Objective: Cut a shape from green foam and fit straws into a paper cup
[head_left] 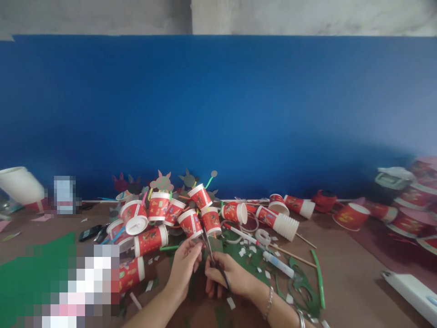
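My right hand (227, 273) is closed around a pair of scissors (209, 245), with its dark handle loop against my fingers and the blades pointing up and away from me. Just left of the blades, my left hand (184, 264) has its thumb and fingers pinched together; whatever lies between them is too small to make out. Beyond both hands lies a heap of red paper cups (190, 223) with white rims. Some cups carry paper animal heads (162, 181) and coloured strips. Green paper scraps (235, 255) are spread beneath and beside my hands.
Right of my hands are a glue tube (278, 264), a roll of clear tape (262, 237), a wooden stick (293, 256) and a green strip (317, 278). Nested cups (278, 223) lie behind. A white box (411, 291) sits far right; green sheets (37, 269) lie left. A blue wall (218, 114) rises behind.
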Demonstrator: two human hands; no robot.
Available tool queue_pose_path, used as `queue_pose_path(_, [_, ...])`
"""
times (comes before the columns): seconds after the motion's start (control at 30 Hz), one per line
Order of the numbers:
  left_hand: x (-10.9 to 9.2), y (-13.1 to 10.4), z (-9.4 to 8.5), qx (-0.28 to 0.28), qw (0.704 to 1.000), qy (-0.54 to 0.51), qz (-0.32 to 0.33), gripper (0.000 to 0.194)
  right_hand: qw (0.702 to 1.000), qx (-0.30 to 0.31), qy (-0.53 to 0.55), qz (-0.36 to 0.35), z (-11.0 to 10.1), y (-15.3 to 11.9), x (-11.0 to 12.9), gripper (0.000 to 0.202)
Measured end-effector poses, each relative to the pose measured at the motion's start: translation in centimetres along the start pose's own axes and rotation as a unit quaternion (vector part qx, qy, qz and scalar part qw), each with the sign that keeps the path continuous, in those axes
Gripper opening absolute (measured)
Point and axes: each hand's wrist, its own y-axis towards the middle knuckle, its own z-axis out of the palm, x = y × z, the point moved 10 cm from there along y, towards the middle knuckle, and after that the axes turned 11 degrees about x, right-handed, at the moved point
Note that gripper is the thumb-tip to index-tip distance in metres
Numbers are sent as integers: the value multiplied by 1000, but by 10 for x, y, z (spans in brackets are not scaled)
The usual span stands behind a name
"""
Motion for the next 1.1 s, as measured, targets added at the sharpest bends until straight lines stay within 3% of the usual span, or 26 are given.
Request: queue_pose_path(1.1, [16, 2, 5, 36, 999, -36, -9, 32, 1000, -8, -6, -7, 5, 3, 3, 37])
